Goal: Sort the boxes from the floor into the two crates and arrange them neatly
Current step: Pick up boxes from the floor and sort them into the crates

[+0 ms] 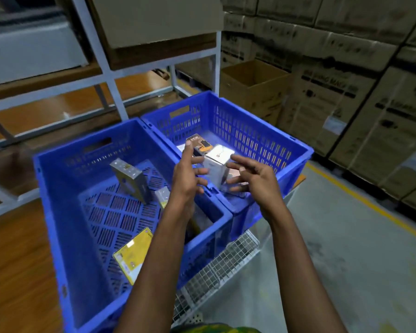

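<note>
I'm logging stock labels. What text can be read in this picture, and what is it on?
"85W", first digit unsure: dark and orange box over the right crate.
Black print on the stacked cartons: too blurred to read.
Print on the yellow box, white box and grey box: too small or blurred.

Two blue crates, side by side: left crate (58, 188), right crate (262, 131). Three boxes plainly visible in the left one: grey box (130, 181), small pale box (162, 197), yellow box (135, 254). At least two in the right one: dark box (201, 143), white box (217, 162); more behind the fingers, uncountable. Two hands: left hand (186, 179), right hand (255, 179). One open carton (252, 85). One wire cart (226, 260). One shelf rack (106, 68). Stacked cartons (346, 68) on the right, too blurred to count.
</note>
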The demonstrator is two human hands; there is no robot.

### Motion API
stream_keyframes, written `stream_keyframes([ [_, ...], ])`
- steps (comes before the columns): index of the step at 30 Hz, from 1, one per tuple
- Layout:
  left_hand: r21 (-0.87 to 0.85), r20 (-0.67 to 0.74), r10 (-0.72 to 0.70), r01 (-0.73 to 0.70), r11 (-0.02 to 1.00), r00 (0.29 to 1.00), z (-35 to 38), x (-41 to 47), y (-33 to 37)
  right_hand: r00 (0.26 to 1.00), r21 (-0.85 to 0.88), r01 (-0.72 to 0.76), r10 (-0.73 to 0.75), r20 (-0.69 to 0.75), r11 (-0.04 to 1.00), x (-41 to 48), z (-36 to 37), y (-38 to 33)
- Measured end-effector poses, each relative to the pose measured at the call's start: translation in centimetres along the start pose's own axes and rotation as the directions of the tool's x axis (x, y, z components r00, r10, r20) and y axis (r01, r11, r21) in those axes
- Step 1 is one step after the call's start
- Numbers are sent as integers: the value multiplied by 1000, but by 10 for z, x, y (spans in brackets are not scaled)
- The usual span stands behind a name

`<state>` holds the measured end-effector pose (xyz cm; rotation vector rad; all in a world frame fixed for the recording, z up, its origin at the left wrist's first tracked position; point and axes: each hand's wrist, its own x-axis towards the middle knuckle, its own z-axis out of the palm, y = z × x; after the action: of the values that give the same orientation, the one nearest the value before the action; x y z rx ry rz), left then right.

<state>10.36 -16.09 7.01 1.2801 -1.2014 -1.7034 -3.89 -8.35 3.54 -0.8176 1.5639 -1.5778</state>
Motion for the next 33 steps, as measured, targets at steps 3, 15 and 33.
stream_keyframes([
  [3,26,29,38,-39,999,999,-4,-11,-2,997,52,42,-38,-73,998,-4,-8,-2],
  [15,-96,83,177,-169,981,981,-2,-86,-58,978,90,-1,20,-206,996,-67,-40,29],
  [33,268,513,-117,-30,963,850,-7,-213,-191,813,145,-199,246,-528,969,-326,-54,115],
])
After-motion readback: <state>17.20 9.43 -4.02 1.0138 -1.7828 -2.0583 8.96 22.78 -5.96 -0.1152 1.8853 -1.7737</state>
